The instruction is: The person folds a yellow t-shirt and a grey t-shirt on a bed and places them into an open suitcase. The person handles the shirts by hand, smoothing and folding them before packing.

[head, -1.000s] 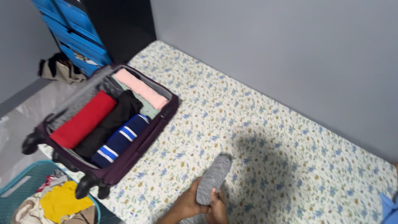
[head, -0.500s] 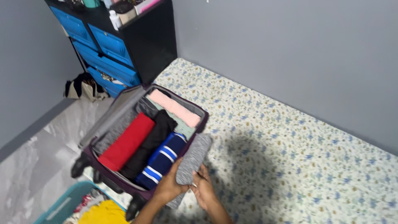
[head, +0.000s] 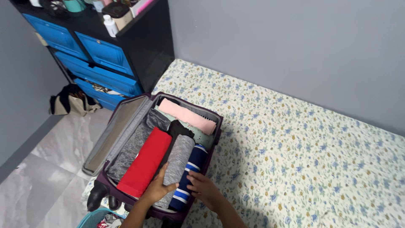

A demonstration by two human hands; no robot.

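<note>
The grey roll [head: 177, 166] is being pressed between its neighbours, at six o'clock in the suitcase [head: 126, 122], by the left hand [head: 157, 188] and right hand [head: 202, 188], fingers spread flat, so it packs tight.

Black roll [head: 179, 127] mostly buried under the grey roll [head: 176, 165], only its far end showing. Near end of the grey roll covered by the left hand [head: 157, 188]. Suitcase [head: 126, 126] near corner cut off by the bottom edge, along with the teal basket [head: 99, 218] and both forearms. Drawer unit [head: 101, 52] cropped at the top, bottles on it too small to tell apart. Bag [head: 69, 101] on the floor crumpled, shape unclear
</note>
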